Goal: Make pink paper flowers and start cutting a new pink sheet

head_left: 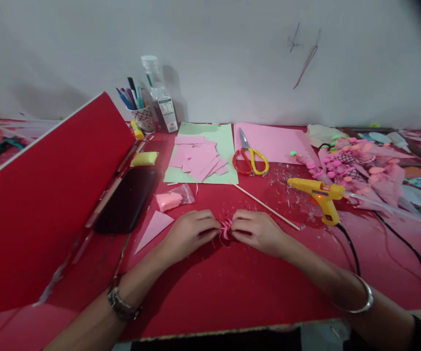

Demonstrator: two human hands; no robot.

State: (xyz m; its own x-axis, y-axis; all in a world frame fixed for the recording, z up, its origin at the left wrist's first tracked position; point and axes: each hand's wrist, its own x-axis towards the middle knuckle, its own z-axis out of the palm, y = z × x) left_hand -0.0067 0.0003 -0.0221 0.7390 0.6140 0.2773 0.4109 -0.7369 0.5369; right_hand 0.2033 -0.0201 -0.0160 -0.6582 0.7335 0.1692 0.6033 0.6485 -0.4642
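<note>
My left hand [194,231] and my right hand [257,232] meet low over the red table. Between their fingertips is a small bunch of fringed pink paper strips [225,228], pinched from both sides. The strips fan out and curl; the part under my fingers is hidden. Left of my left hand lies a pink paper triangle [154,230]. Just behind it rests a small clear bag with a pink lump [170,200]. A thin wooden stick [265,205] slants behind my right hand.
Pink paper pieces [200,158] lie on a green sheet [174,171]. Around them are scissors [251,158], a yellow glue gun [318,194] with a cord, pink paper flowers [367,168], a black phone [127,201], a leaning red board [53,195], a pen cup [143,118] and a bottle [163,105].
</note>
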